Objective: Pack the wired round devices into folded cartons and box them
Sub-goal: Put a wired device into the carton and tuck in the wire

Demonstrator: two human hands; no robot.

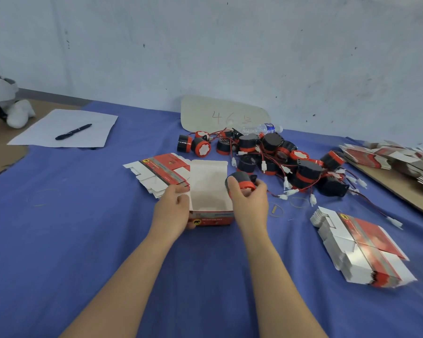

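Head view: two bare forearms reach forward over a bench covered in a blue cloth (83,215).

The left hand (175,211) grips the left wall of an open carton (209,181). Its fingers curl over the wall's top edge and its thumb presses the carton's lower front corner. The carton stands near the middle of the bench with its lid flap raised at the back, its white inside showing and a red printed panel facing the person.

The right hand (249,203) is wrapped around a round device (239,180), black with a red ring, with fingers and thumb curled about the ring. The device sits just over the carton's right rim and is not inside.

Behind and to the right, toward the bench's far edge, lies a pile of devices (279,154) with their red and black wires and white plugs tangled together. Some wires trail close beside the right hand.

A stack of flat cartons (161,172) lies touching the open carton's left side, partly under the left hand's fingers. A second flat stack (362,247) lies near the right edge. More flat cartons (388,157) are heaped on a brown board at the far right corner.

Rubber bands (298,202) lie on the cloth just right of the right hand.

At the far edge, a rounded card (220,113) with handwritten numbers leans against the wall, and a water bottle (261,128) lies in front of it. Toward the far left corner, a pen (73,131) rests on a white sheet of paper (66,118).
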